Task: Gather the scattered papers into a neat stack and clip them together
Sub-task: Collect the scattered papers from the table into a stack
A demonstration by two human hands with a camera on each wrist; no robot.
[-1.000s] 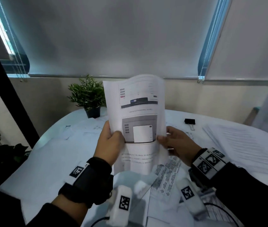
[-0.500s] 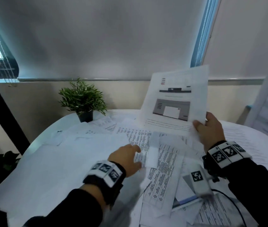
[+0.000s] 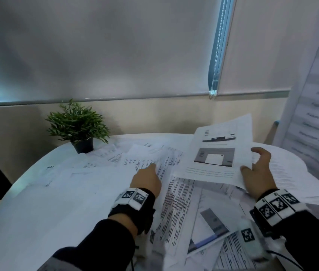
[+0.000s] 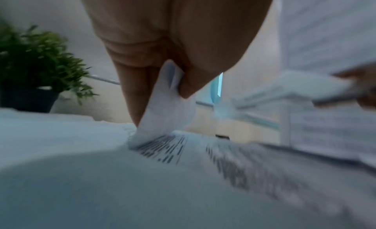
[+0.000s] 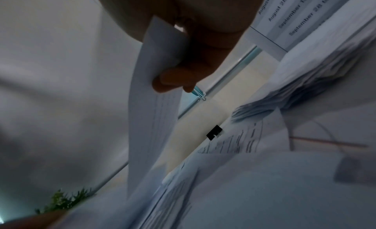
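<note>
Printed white sheets lie scattered over the round table point(image 3: 27, 192). My right hand point(image 3: 256, 173) grips a sheet with grey screenshots point(image 3: 215, 153) by its near right corner, low over the stack of papers point(image 3: 295, 178) at the right; the same sheet point(image 5: 154, 103) shows pinched in the right wrist view. My left hand point(image 3: 147, 178) reaches over a text-covered sheet point(image 3: 174, 202) at the table's middle. In the left wrist view its fingers point(image 4: 142, 87) pinch up that sheet's corner point(image 4: 164, 103). A black binder clip point(image 5: 214, 132) sits at the table's far edge.
A small potted plant point(image 3: 78, 126) stands at the table's far left. Roller blinds point(image 3: 96, 45) cover the windows behind. A white printed banner point(image 3: 318, 114) stands at the right. More sheets, one with a grey screenshot point(image 3: 209, 229), overlap near the front edge.
My right hand has carried the screenshot sheet from the middle to the right and lowered it over the stack. My left hand let go of it and dropped to pinch a text sheet.
</note>
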